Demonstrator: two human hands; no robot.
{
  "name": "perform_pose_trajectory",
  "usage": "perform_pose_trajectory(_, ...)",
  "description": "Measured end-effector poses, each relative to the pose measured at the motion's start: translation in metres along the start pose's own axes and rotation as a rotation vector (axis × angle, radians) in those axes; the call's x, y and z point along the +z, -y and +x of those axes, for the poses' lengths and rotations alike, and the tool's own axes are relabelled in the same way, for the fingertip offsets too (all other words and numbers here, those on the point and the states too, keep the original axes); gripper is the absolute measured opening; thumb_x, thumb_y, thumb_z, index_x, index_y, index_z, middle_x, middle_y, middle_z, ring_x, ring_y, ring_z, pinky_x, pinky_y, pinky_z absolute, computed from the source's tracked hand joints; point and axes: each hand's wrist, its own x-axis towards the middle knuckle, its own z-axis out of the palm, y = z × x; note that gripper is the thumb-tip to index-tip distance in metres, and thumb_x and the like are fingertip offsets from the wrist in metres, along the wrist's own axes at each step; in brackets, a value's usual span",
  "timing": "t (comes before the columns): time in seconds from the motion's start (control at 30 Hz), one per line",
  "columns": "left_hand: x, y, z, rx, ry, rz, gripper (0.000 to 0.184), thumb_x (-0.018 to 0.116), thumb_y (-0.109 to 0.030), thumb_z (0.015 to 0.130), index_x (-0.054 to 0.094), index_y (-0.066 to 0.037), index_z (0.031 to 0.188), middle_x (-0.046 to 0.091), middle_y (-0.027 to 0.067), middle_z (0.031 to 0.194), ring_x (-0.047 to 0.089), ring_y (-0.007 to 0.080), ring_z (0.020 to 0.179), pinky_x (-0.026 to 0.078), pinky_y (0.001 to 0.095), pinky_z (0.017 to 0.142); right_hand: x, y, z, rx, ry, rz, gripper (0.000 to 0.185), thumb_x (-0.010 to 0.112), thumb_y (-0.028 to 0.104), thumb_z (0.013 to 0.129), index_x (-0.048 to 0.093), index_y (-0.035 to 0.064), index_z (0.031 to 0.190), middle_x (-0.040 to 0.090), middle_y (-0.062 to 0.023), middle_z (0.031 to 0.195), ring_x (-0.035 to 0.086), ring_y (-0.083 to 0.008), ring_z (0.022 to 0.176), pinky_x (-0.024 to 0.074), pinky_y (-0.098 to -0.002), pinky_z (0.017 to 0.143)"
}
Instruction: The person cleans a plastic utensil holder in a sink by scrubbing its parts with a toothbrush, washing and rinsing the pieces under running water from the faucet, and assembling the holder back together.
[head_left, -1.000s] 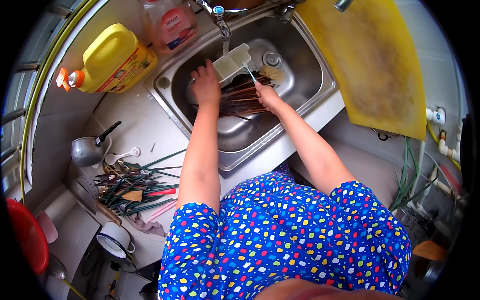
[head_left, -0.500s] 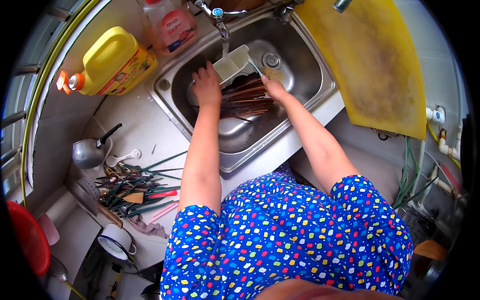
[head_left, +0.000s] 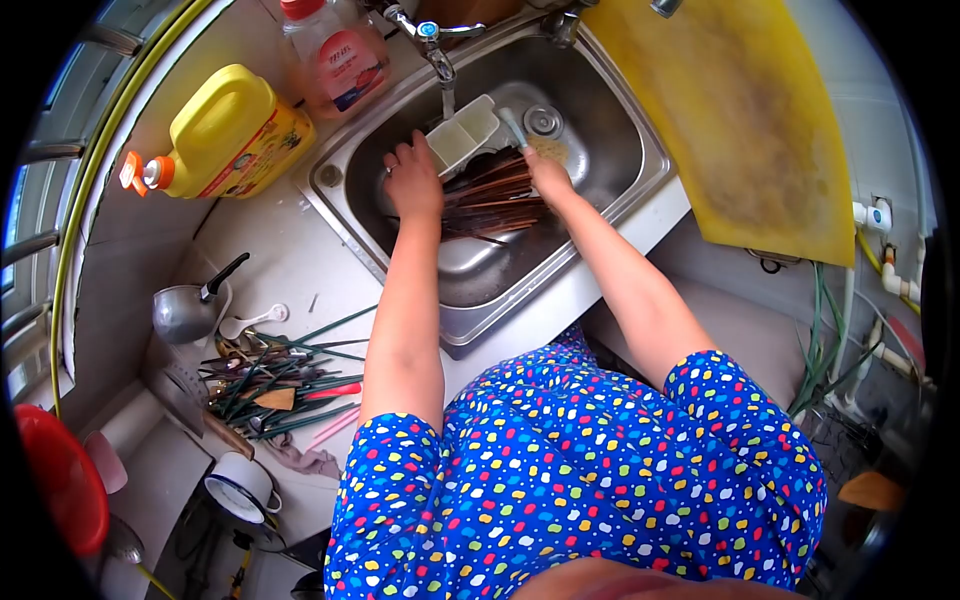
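My left hand [head_left: 413, 180] grips the left end of a white divided container [head_left: 462, 137] over the steel sink [head_left: 470, 320], close to the running tap [head_left: 440, 65]. In my right hand [head_left: 547, 178], closed round its handle, is a small light-blue brush [head_left: 513, 128], its head just right of the container. Under both hands a bundle of brown chopsticks [head_left: 500, 195] lies in the sink. A tan clump [head_left: 549, 152] rests near the drain [head_left: 543, 121].
Left of the sink are a yellow jug [head_left: 235, 135], a clear bottle [head_left: 343, 65], a small grey pot [head_left: 185, 312], a heap of utensils [head_left: 275, 390] and an enamel mug [head_left: 243, 488]. A yellow board [head_left: 740, 130] stands at the right.
My right hand has shifted slightly right, and the brush has moved from the container's end to beside it. My left hand still grips the container. The view has tilted slightly.
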Motion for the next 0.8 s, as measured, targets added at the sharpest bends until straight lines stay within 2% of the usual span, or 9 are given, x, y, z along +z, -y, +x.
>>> perform_pose_trajectory(0.07, 0.003, -0.001, -0.003, -0.001, -0.02, 0.073, 0.082, 0.078, -0.028, 0.062, 0.037, -0.013, 0.131, 0.048, 0.0074, 0.108, 0.048, 0.0288, 0.106, 0.051, 0.0377, 0.067, 0.003, -0.001, -0.007, 0.126, 0.068, 0.311, 0.053, 0.041, 0.053, 0.09, 0.057, 0.006, 0.071, 0.055, -0.0084, 0.066, 0.05, -0.0192, 0.052, 0.0395, -0.0342, 0.048)
perform_pose_trajectory(0.13, 0.001, -0.002, -0.004, -0.001, -0.032, 0.052, 0.084, 0.08, -0.026, 0.059, 0.037, -0.013, 0.13, 0.048, 0.0083, 0.107, 0.049, 0.0299, 0.104, 0.052, 0.0385, 0.067, 0.011, 0.011, -0.02, 0.243, 0.256, 0.447, 0.048, 0.037, 0.061, 0.088, 0.039, 0.0185, 0.066, 0.032, 0.0068, 0.053, 0.022, -0.0068, 0.041, 0.0167, -0.0241, 0.038)
perform_pose_trajectory(0.27, 0.002, -0.001, -0.004, 0.006, -0.042, 0.048, 0.086, 0.081, -0.025, 0.056, 0.037, -0.014, 0.129, 0.048, 0.0092, 0.107, 0.05, 0.0311, 0.102, 0.053, 0.0396, 0.066, 0.032, 0.034, -0.016, 0.309, 0.329, 0.415, 0.047, 0.037, 0.059, 0.089, 0.04, 0.0167, 0.069, 0.034, 0.0055, 0.054, 0.022, -0.0068, 0.042, 0.0168, -0.0232, 0.038)
perform_pose_trajectory(0.37, -0.002, -0.004, -0.003, -0.012, -0.026, 0.016, 0.086, 0.081, -0.026, 0.056, 0.038, -0.014, 0.129, 0.048, 0.0088, 0.107, 0.05, 0.031, 0.103, 0.053, 0.0392, 0.067, 0.043, 0.028, -0.003, 0.244, 0.22, 0.385, 0.048, 0.04, 0.055, 0.09, 0.046, 0.0122, 0.069, 0.045, -0.0017, 0.057, 0.036, -0.0149, 0.046, 0.0307, -0.0295, 0.043)
perform_pose_trajectory(0.43, -0.001, -0.004, -0.003, -0.014, -0.023, 0.027, 0.085, 0.081, -0.025, 0.057, 0.038, -0.014, 0.129, 0.048, 0.0085, 0.107, 0.05, 0.031, 0.103, 0.053, 0.039, 0.066, 0.034, 0.029, -0.005, -0.133, 0.056, -0.162, 0.05, 0.04, 0.047, 0.091, 0.064, 0.0039, 0.087, 0.065, -0.0165, 0.09, 0.061, -0.0338, 0.079, 0.0458, -0.0446, 0.068)
perform_pose_trajectory(0.47, -0.001, -0.004, -0.002, -0.018, -0.016, 0.037, 0.084, 0.081, -0.025, 0.057, 0.038, -0.014, 0.128, 0.048, 0.0082, 0.107, 0.05, 0.031, 0.102, 0.053, 0.0389, 0.066, 0.015, 0.038, -0.012, -0.075, 0.094, -0.321, 0.046, 0.04, 0.042, 0.091, 0.066, 0.0046, 0.098, 0.062, -0.019, 0.106, 0.055, -0.0376, 0.103, 0.0409, -0.0447, 0.089)
perform_pose_trajectory(0.57, -0.003, -0.004, -0.004, -0.005, -0.039, 0.025, 0.082, 0.08, -0.023, 0.058, 0.038, -0.014, 0.127, 0.048, 0.0081, 0.106, 0.05, 0.0308, 0.102, 0.053, 0.0386, 0.065, -0.026, 0.054, -0.016, -0.266, -0.131, -0.627, 0.037, 0.044, 0.038, 0.09, 0.066, 0.0086, 0.093, 0.065, -0.0162, 0.096, 0.061, -0.0357, 0.091, 0.0469, -0.0452, 0.078)
perform_pose_trajectory(0.67, 0.007, -0.002, -0.001, -0.001, -0.08, 0.032, 0.08, 0.08, -0.021, 0.058, 0.039, -0.014, 0.126, 0.048, 0.0078, 0.106, 0.05, 0.0303, 0.101, 0.053, 0.0388, 0.064, -0.068, 0.077, -0.003, -0.463, -0.085, -0.903, 0.035, 0.046, 0.042, 0.088, 0.068, 0.0165, 0.094, 0.066, -0.0116, 0.093, 0.062, -0.0316, 0.089, 0.0485, -0.0434, 0.076)
perform_pose_trajectory(0.8, 0.0, -0.003, -0.001, -0.001, -0.054, 0.003, 0.08, 0.08, -0.02, 0.057, 0.039, -0.015, 0.125, 0.048, 0.0075, 0.106, 0.05, 0.0299, 0.1, 0.053, 0.0385, 0.064, -0.093, 0.095, 0.019, -0.453, 0.006, -1.017, 0.038, 0.049, 0.051, 0.084, 0.069, 0.0204, 0.094, 0.066, -0.009, 0.093, 0.062, -0.0295, 0.09, 0.0489, -0.0411, 0.076)
